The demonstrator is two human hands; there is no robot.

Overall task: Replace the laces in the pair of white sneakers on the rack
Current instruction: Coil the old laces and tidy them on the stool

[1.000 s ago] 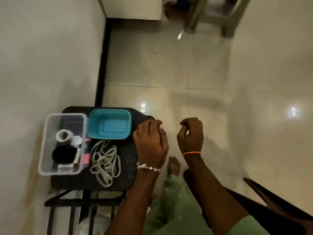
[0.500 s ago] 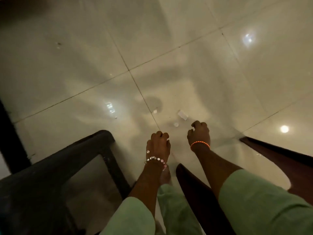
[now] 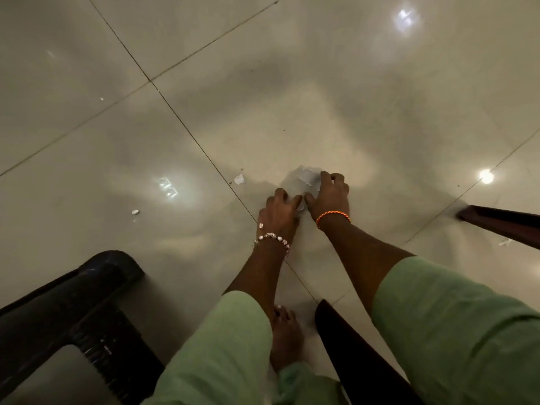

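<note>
Neither the white sneakers nor the laces are in view. Both my hands reach down to the glossy tiled floor. A crumpled clear wrapper [image 3: 304,178] lies there. My right hand [image 3: 330,197], with an orange thread at the wrist, has its fingers curled over the wrapper's right side. My left hand [image 3: 279,211], with a bead bracelet, pinches the wrapper's near white edge with curled fingers. Motion blur hides the exact grip.
The black rack's top corner [image 3: 87,287] sits at the lower left. Dark wooden chair legs stand at the bottom centre [image 3: 350,352] and right [image 3: 502,223]. Small white scraps [image 3: 239,179] [image 3: 135,212] lie on the tiles. My bare foot [image 3: 285,337] is below my arms.
The view swung away from the rack top with its laces and boxes down to the floor. Both hands dropped forward and closed on the wrapper.
</note>
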